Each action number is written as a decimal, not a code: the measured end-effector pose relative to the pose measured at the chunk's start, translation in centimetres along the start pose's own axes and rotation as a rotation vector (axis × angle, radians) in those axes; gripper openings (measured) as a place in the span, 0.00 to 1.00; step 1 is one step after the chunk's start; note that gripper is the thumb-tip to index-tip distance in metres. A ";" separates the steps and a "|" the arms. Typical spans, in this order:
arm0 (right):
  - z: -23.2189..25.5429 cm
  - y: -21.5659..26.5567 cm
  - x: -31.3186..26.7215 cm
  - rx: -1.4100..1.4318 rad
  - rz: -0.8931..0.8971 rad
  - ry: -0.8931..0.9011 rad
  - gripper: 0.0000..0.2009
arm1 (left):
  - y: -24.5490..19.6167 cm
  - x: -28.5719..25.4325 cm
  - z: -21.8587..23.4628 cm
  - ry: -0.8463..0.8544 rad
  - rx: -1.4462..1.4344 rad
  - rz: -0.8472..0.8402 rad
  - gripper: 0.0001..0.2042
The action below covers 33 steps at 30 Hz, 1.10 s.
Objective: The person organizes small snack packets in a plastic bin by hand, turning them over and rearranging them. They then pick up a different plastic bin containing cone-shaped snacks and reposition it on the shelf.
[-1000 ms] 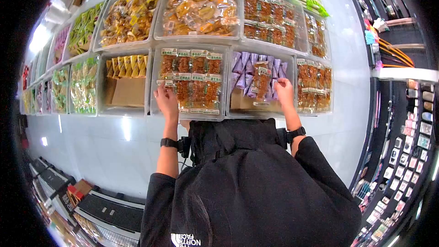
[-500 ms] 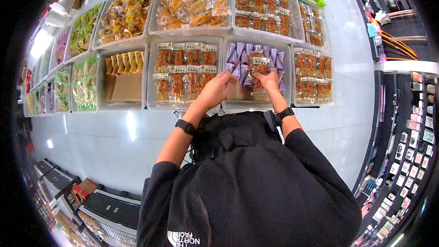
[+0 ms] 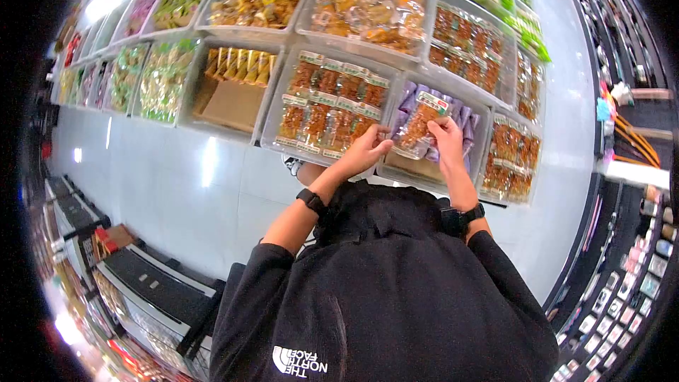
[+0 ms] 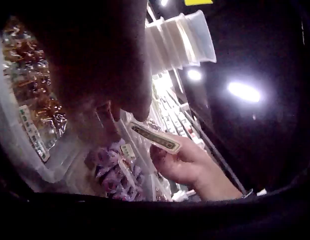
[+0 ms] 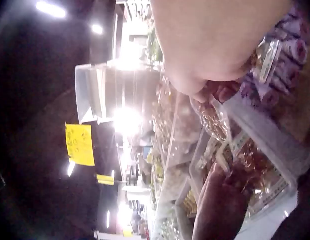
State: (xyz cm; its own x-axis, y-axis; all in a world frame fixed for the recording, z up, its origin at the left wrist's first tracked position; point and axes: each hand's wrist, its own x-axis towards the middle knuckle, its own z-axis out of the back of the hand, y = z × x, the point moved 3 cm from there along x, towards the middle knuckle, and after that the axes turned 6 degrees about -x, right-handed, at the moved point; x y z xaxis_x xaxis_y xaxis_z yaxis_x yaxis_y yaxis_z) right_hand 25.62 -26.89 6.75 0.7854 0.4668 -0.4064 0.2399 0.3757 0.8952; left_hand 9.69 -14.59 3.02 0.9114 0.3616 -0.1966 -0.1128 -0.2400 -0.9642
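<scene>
My right hand (image 3: 445, 138) pinches the right side of a clear packet of reddish-brown snack (image 3: 421, 127), tilted above a tray of purple cone-shaped packs (image 3: 467, 127). In the right wrist view the same packet (image 5: 212, 120) hangs below the right hand's fingers. My left hand (image 3: 364, 152) reaches in from the left with its fingertips right at the packet's left edge, finger and thumb apart. The left wrist view shows a pale printed label (image 4: 155, 137) at the right hand (image 4: 182, 162). Another small snack packet (image 5: 267, 60) lies on the purple packs.
Left of the purple packs stands a tray (image 3: 272, 124) of similar brown packets in rows; another such tray (image 3: 484, 177) stands right. Farther left is a tray with yellow packs (image 3: 240, 65) and cardboard (image 3: 230, 106). More trays line the back; shelving (image 3: 622, 240) stands at right.
The right hand has lifted the snack packet from among the purple packs. My left hand came across from the neighbouring tray to the packet's left side. The head view has turned.
</scene>
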 end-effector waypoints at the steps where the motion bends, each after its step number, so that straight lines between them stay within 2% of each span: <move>1: -1.6 0.3 0.5 0.042 -0.026 0.055 0.07 | 0.3 -0.2 0.8 -0.040 -0.213 0.073 0.17; 2: -3.5 0.5 1.1 0.049 -0.042 0.096 0.07 | 0.5 -0.7 2.0 -0.093 -0.201 0.077 0.19; 3: -5.3 0.5 2.1 0.025 0.038 0.099 0.07 | 1.1 -0.9 3.3 -0.110 -0.209 0.071 0.19; 5: -9.0 1.2 3.4 0.033 0.023 0.139 0.08 | 2.6 -1.1 6.3 -0.433 -0.133 -0.015 0.16; 6: -10.7 1.0 4.5 0.022 0.021 0.156 0.08 | -1.1 -2.2 6.7 -0.586 -0.060 -0.009 0.12; 7: -12.5 0.6 5.6 0.006 0.011 0.172 0.08 | -0.7 -2.1 8.0 -0.627 -0.019 -0.057 0.12; 10: -16.2 0.3 7.7 -0.047 -0.005 0.185 0.08 | -0.8 -2.1 10.2 -0.707 -0.038 -0.025 0.12; 12: -17.6 0.4 8.7 -0.103 -0.035 0.182 0.08 | -2.8 -2.3 11.1 -0.803 0.367 -0.162 0.08; 13: -18.2 0.5 9.1 -0.109 -0.036 0.188 0.08 | -3.3 -2.4 11.6 -0.811 0.363 -0.159 0.08; 15: -19.0 0.1 10.0 -0.195 -0.026 0.154 0.10 | -4.2 -2.4 12.0 -0.771 0.601 -0.200 0.08; 16: -19.4 -0.3 10.6 -0.200 -0.030 0.154 0.10 | -4.2 -2.5 12.2 -0.771 0.597 -0.196 0.08; 18: -19.8 -1.1 11.5 -0.288 0.012 0.142 0.11 | -4.5 -2.3 11.9 -0.683 0.886 -0.291 0.08; 19: -19.9 -1.7 11.8 -0.291 0.008 0.136 0.11 | -4.2 -2.3 12.0 -0.678 0.880 -0.289 0.08; 21: -20.1 -2.7 12.4 -0.311 0.025 0.110 0.11 | -3.9 -2.4 11.6 -0.608 1.044 -0.374 0.09; 23: -20.0 -5.1 14.4 -0.361 0.063 0.066 0.13 | -3.8 -2.2 11.7 -0.555 1.033 -0.379 0.10; 25: -20.0 -4.0 13.0 -0.468 0.142 -0.062 0.15 | -3.6 -2.1 11.8 -0.499 1.023 -0.379 0.10; 28: -20.0 -3.1 12.2 -0.483 0.122 -0.067 0.18 | -3.5 -1.6 12.0 -0.464 1.058 -0.403 0.11; 30: -19.8 -2.8 11.8 -0.496 0.128 -0.082 0.19 | -3.6 -1.1 12.1 -0.445 1.167 -0.382 0.07; 33: -19.7 -2.8 12.0 -0.596 0.134 -0.010 0.23 | -3.8 -0.7 12.1 -0.377 1.261 -0.408 0.06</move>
State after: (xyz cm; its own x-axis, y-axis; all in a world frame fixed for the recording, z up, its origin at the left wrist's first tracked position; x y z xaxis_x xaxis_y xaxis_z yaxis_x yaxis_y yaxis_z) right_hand 23.12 -6.59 -4.25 0.7924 0.5350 -0.2931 -0.2201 0.6989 0.6805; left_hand 4.67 -3.07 4.70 0.8278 0.4769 0.2956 -0.3294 0.8396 -0.4319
